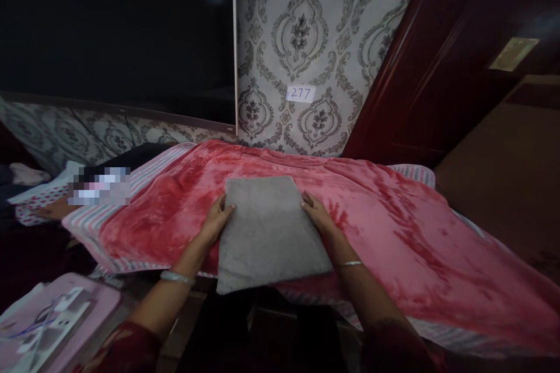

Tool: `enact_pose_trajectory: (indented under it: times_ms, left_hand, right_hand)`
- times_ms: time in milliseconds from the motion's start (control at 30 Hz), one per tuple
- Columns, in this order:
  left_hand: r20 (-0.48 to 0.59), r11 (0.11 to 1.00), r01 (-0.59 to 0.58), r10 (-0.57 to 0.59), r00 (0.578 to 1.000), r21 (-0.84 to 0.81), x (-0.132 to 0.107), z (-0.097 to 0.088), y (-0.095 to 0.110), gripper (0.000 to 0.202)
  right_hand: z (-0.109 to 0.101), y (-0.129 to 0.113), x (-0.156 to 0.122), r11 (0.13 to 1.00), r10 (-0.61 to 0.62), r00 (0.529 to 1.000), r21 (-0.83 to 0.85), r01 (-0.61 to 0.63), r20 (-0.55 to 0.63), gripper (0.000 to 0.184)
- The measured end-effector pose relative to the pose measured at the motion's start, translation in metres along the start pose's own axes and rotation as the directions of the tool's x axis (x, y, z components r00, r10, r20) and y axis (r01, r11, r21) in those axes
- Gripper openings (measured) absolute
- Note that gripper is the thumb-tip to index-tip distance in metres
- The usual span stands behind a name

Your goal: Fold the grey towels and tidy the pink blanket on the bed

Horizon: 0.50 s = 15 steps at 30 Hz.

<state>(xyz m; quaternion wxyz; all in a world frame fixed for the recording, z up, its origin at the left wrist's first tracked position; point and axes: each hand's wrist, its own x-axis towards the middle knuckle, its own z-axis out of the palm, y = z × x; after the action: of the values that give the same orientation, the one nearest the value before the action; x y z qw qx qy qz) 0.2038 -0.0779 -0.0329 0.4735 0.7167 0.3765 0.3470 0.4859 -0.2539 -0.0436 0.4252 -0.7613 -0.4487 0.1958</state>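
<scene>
A folded grey towel [271, 233] was seen lying flat between the two hands, its far end narrower in view and its near corner hanging just over the blanket's near edge. The left hand [216, 221] was placed against the towel's left side and the right hand [317, 213] against its right side, both palms turned inward and down. The fingers of each hand were held together and lay along the towel's edge; no pinch was observed, and whether the towel was being gripped or only pressed could not be told.

Under the towel and both hands, a pink-red fleece blanket [385, 233] with a striped border [100, 233] was spread. A metal bangle [177, 277] was noted on the left wrist and a thinner one [350, 263] on the right wrist; dark red sleeves [126, 349] were seen nearer the camera.

Beyond the hands, patterned wallpaper [301, 41] carrying a paper label [300, 93] marked 277 was recorded. A dark red wooden door [411, 70] stood to the right of the hands. Left of the left hand, a dotted cloth [30, 204] lay beyond a pink case [56, 320], which was seen nearer the camera. A blurred patch [98, 185] could not be identified.
</scene>
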Motion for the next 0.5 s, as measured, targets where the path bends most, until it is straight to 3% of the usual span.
enact_pose_trajectory:
  times_ms: [67, 133, 200, 300, 500]
  left_hand:
    - [0.096, 0.944, 0.135, -0.111, 0.989, -0.301, -0.018, -0.008, 0.003, 0.061]
    - [0.240, 0.841, 0.299, -0.208, 0.948, -0.451, -0.032, -0.015, 0.007, 0.047]
    - [0.361, 0.754, 0.445, -0.292, 0.886, -0.483, -0.040, -0.021, 0.010, 0.026]
    - [0.416, 0.670, 0.566, -0.394, 0.820, -0.481, -0.044, -0.022, 0.014, 0.011]
    - [0.393, 0.647, 0.597, -0.451, 0.801, -0.475, -0.042, -0.012, 0.018, 0.016]
  right_hand:
    - [-0.006, 0.008, -0.028, 0.969, 0.040, 0.999, 0.244, -0.044, 0.020, 0.070]
    - [-0.009, 0.010, -0.054, 0.905, 0.040, 0.997, 0.420, -0.065, 0.068, 0.068]
    - [-0.011, 0.008, -0.074, 0.837, 0.028, 0.991, 0.540, -0.093, 0.128, 0.064]
    - [-0.012, 0.005, -0.089, 0.763, 0.066, 0.978, 0.621, -0.178, 0.200, 0.056]
    - [-0.007, 0.007, -0.089, 0.697, 0.151, 0.965, 0.669, -0.258, 0.215, 0.053]
